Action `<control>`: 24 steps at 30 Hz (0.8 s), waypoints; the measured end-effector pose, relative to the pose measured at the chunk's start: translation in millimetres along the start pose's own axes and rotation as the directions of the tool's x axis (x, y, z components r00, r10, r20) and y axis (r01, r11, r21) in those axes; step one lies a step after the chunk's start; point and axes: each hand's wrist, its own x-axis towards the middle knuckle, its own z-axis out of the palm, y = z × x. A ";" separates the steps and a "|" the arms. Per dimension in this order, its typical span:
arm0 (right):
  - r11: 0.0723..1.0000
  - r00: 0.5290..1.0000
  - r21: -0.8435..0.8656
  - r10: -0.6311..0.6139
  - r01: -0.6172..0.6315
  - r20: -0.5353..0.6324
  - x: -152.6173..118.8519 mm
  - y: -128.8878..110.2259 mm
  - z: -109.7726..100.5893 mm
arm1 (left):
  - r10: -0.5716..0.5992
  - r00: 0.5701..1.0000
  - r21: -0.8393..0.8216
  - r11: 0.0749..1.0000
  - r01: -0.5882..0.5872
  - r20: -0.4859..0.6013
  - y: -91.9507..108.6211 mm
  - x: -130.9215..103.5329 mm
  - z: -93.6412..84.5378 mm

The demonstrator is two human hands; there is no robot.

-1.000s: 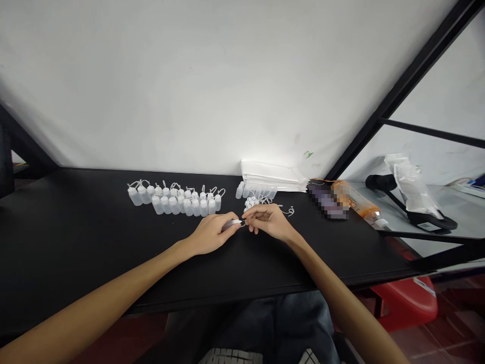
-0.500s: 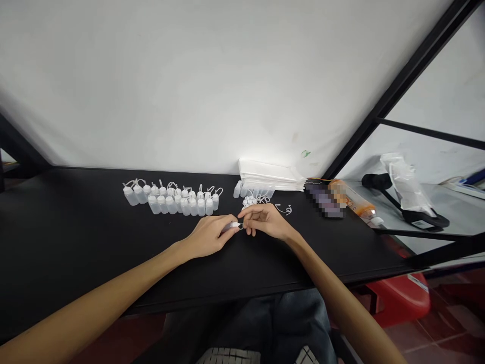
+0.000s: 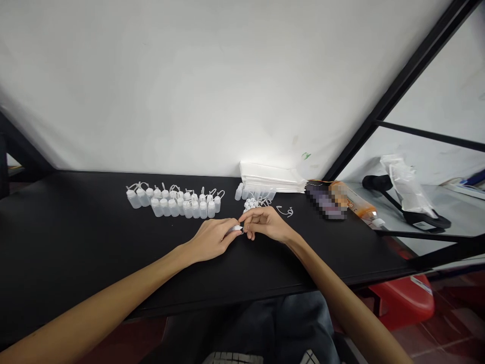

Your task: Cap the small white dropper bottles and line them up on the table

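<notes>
Over the middle of the black table, my left hand (image 3: 214, 239) is closed around a small translucent plastic squeeze bottle (image 3: 236, 228). Its white top points right, and most of its body is hidden by my fingers. My right hand (image 3: 267, 225) is beside that tip, with thumb and forefinger pinched at the bottle's thin white cap strap, which is barely visible. To the left stand rows of similar capped bottles (image 3: 172, 207) with looped straps. Behind my right hand lie loose white caps (image 3: 250, 203) and several bottles without straps (image 3: 259, 192).
A stack of white sheets or bags (image 3: 271, 177) lies against the wall. A loose white strap (image 3: 286, 211) is right of the caps. Farther right are a blurred-out dark item (image 3: 325, 199) and an orange-labelled bottle (image 3: 356, 202) by the black frame. A red stool (image 3: 407, 303) stands below.
My hands have come slightly closer together, with the right fingertips now nearer the bottle's tip. The whole view has shifted a little; the standing bottles are unchanged.
</notes>
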 end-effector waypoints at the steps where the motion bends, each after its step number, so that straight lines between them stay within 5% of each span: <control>1: 1.000 1.000 0.021 -0.002 0.002 0.005 0.8 0.3 0.3 | -0.005 1.000 -0.009 1.000 0.005 -0.003 -0.6 -0.1 0.3; 24: 1.000 1.000 0.017 0.011 -0.010 -0.029 5.2 7.2 0.4 | -0.047 0.999 -0.023 0.999 0.047 0.003 -4.0 5.4 1.7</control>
